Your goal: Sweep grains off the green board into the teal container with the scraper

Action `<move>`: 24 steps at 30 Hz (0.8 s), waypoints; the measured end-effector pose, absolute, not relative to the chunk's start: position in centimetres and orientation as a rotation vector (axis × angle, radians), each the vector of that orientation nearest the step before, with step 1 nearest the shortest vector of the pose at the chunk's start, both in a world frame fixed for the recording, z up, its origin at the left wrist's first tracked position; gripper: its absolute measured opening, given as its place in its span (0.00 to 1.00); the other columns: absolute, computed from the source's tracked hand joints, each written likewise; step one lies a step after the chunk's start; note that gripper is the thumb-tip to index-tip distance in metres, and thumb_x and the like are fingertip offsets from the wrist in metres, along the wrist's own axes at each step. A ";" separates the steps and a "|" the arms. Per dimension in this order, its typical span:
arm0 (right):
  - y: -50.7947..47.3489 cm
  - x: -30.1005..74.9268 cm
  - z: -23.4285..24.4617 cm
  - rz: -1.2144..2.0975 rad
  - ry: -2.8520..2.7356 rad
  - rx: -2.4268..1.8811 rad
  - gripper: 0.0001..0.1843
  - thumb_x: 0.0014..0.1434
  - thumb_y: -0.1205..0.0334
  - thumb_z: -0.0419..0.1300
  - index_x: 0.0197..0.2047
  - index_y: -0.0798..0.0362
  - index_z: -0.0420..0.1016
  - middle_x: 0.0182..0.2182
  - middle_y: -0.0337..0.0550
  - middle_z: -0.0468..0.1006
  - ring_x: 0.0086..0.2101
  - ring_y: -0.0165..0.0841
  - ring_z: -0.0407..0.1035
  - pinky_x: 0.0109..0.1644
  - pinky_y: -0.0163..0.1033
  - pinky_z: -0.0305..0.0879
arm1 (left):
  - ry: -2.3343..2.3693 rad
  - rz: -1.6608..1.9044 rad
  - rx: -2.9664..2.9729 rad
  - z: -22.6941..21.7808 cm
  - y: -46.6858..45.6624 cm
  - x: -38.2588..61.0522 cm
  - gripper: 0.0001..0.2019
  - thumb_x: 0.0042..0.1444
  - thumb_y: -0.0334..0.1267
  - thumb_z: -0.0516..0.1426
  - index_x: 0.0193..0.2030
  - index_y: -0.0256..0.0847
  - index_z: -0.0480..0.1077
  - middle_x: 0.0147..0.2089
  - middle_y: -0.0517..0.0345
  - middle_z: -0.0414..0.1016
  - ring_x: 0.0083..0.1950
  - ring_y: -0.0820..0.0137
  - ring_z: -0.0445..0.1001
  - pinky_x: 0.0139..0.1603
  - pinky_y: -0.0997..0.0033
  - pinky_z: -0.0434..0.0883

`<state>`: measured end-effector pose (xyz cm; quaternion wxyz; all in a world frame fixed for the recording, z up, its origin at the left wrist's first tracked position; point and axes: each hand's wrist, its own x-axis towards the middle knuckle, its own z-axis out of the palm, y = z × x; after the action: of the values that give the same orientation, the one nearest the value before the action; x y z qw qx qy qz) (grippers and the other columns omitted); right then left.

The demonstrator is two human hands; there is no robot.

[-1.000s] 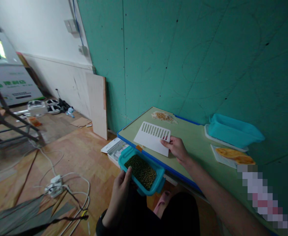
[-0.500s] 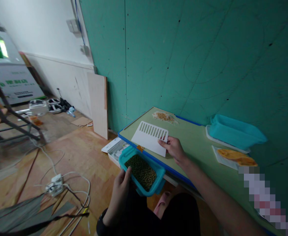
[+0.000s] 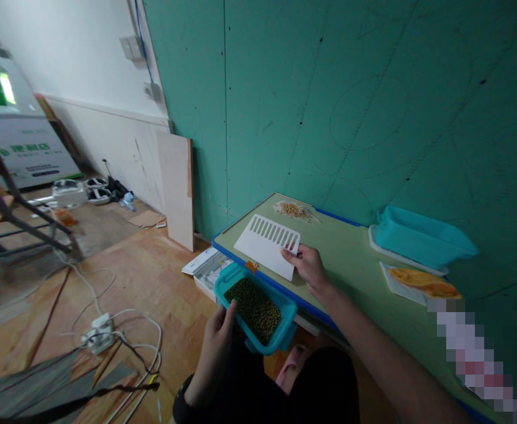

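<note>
My left hand grips the near edge of a teal plastic container filled with green beans, held just below the table's front edge. My right hand pinches the right side of a white slotted plastic card that lies tilted on the green table beside the container. A small pile of yellow beans rests at the table's far corner against the teal wall.
An upturned teal tub on a white lid and a white tray with orange pieces sit at the right. On the wooden floor lie a power strip with cables, a white box and a leaning board.
My right hand has slid the white slotted card a little to the left, toward the table's front edge. My left hand and the bean container have barely moved.
</note>
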<state>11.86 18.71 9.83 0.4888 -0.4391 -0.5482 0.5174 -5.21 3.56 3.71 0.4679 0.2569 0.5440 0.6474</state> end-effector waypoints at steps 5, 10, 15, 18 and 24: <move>17.9 11.4 9.8 1.228 -1.333 -1.095 0.25 0.40 0.45 0.72 0.34 0.57 0.79 0.27 0.47 0.82 0.25 0.38 0.75 0.27 0.38 0.69 | 1.306 1.556 0.633 3.0 3.5 -5.5 0.19 0.46 0.57 0.64 0.26 0.43 0.68 0.16 0.68 0.64 0.19 0.69 0.66 0.20 0.70 0.65; 17.4 11.2 9.2 1.152 -1.369 -1.087 0.24 0.41 0.45 0.71 0.35 0.57 0.80 0.29 0.48 0.83 0.28 0.40 0.77 0.31 0.39 0.71 | 1.326 1.598 0.634 2.9 3.6 -5.6 0.20 0.45 0.58 0.64 0.24 0.44 0.67 0.16 0.67 0.66 0.18 0.69 0.66 0.20 0.70 0.65; 17.5 11.1 8.8 1.127 -1.359 -1.101 0.24 0.42 0.46 0.71 0.35 0.58 0.80 0.31 0.50 0.83 0.28 0.40 0.77 0.30 0.39 0.71 | 1.331 1.629 0.627 2.8 3.9 -5.9 0.21 0.44 0.58 0.65 0.23 0.43 0.66 0.16 0.68 0.64 0.18 0.71 0.65 0.19 0.71 0.63; 17.5 11.0 8.8 1.136 -1.352 -1.092 0.24 0.41 0.47 0.71 0.35 0.58 0.80 0.30 0.50 0.83 0.28 0.40 0.77 0.31 0.39 0.71 | 1.337 1.646 0.622 2.4 4.1 -6.2 0.20 0.44 0.57 0.65 0.23 0.42 0.68 0.17 0.67 0.65 0.19 0.70 0.66 0.20 0.71 0.64; 17.7 10.7 8.9 1.120 -1.361 -1.085 0.23 0.41 0.47 0.71 0.34 0.58 0.80 0.28 0.50 0.83 0.27 0.40 0.77 0.30 0.39 0.71 | 1.323 1.631 0.615 1.5 4.3 -6.5 0.19 0.47 0.55 0.64 0.27 0.41 0.70 0.18 0.65 0.67 0.20 0.70 0.67 0.21 0.72 0.64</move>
<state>10.70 17.69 8.91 0.5105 -0.4508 -0.5655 0.4652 -6.46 4.31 1.46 0.4588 0.2499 0.5373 0.6621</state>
